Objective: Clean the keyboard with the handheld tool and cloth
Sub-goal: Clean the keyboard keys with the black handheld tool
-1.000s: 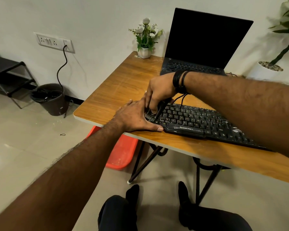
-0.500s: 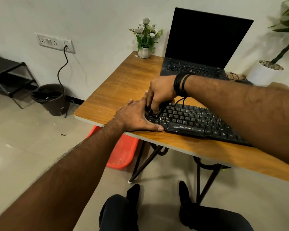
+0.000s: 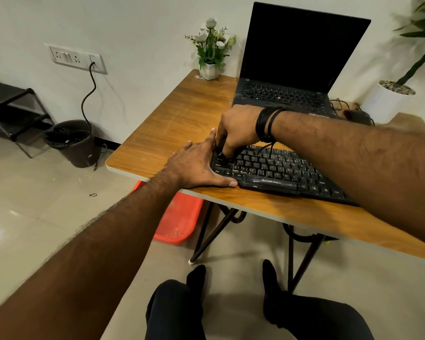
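While left hand (image 3: 196,165) lies flat bracing the light, rigid black plastic keyboard (image 3: 275,170) by its end, right hand (image 3: 236,128) pinches a small dark handheld tool (image 3: 221,146); keycaps fragile.

- The tabletop (image 3: 172,123) was wood-grain laminate, smooth with a soft sheen and a pale edge band.
- On the tabletop, the keyboard (image 3: 275,168) looked like black plastic, its spacebar glossy.
- Behind the keyboard, the laptop (image 3: 292,69) was matt black.
- Below the tabletop, the floor (image 3: 22,217) was polished tile, and a tub (image 3: 179,224) looked like orange plastic.
- The tabletop's legs (image 3: 206,239) appeared dark metal.
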